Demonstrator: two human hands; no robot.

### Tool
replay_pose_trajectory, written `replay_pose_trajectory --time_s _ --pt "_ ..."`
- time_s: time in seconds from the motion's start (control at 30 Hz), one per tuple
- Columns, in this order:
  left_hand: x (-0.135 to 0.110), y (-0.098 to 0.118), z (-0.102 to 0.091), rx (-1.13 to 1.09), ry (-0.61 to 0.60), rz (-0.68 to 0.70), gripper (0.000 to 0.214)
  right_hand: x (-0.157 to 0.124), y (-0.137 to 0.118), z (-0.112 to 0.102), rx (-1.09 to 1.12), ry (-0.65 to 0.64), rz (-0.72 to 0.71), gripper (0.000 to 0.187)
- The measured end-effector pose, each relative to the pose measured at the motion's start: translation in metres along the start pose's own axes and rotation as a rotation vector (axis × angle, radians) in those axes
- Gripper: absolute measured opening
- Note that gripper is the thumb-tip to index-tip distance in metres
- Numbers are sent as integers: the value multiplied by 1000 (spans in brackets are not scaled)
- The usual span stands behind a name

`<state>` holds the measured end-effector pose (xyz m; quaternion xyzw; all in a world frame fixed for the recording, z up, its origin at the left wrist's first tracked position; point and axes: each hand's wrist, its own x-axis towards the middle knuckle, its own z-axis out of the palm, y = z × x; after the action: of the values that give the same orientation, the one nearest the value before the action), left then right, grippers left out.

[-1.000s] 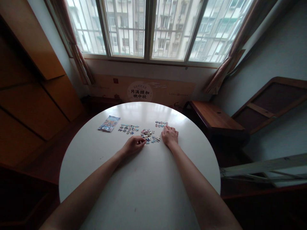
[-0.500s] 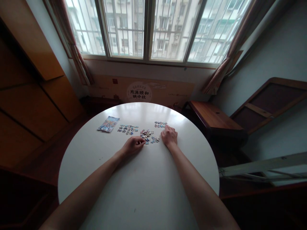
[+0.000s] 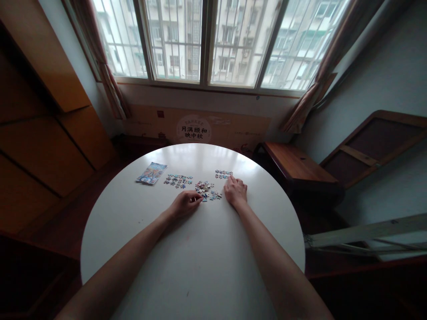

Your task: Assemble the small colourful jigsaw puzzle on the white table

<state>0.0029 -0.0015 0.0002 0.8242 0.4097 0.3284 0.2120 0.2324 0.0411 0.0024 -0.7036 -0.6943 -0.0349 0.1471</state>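
My left hand (image 3: 185, 202) rests on the white table, thumb and fingers pinched together at a bluish jigsaw piece (image 3: 204, 199) by the near edge of the loose pile. That pile of jigsaw pieces (image 3: 203, 186) lies between my hands, several pieces overlapping. A small cluster of bluish pieces (image 3: 215, 195) is just right of it. My right hand (image 3: 236, 191) is closed, fingers curled down, with the fingertips at the near right end of a small block of pieces (image 3: 223, 174). Whatever lies under those fingertips is hidden. Farther left, more pieces are laid out in rows (image 3: 178, 180).
A colourful picture sheet (image 3: 151, 173) lies at the table's far left. The round white table (image 3: 200, 266) has its far edge before a barred window (image 3: 203, 40). A wooden bench (image 3: 296, 162) stands beyond the right edge, orange cabinets (image 3: 50, 146) to the left.
Both hands keep almost the same place and pose. The whole view has shifted very slightly; the pieces look unmoved.
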Motion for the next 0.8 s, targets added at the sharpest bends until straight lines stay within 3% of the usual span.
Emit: replay_pose_trajectory --time_s 0.47,0.63,0.8 --pt "-1 -1 0 -9 -2 -12 19 -1 -1 -2 3 -16 3 42" --pt "-1 1 -1 -16 -8 -9 20 -3 0 -2 133 105 3 44" --pt "-1 2 -2 -22 -4 -8 19 -3 4 2 329 245 -12 34"
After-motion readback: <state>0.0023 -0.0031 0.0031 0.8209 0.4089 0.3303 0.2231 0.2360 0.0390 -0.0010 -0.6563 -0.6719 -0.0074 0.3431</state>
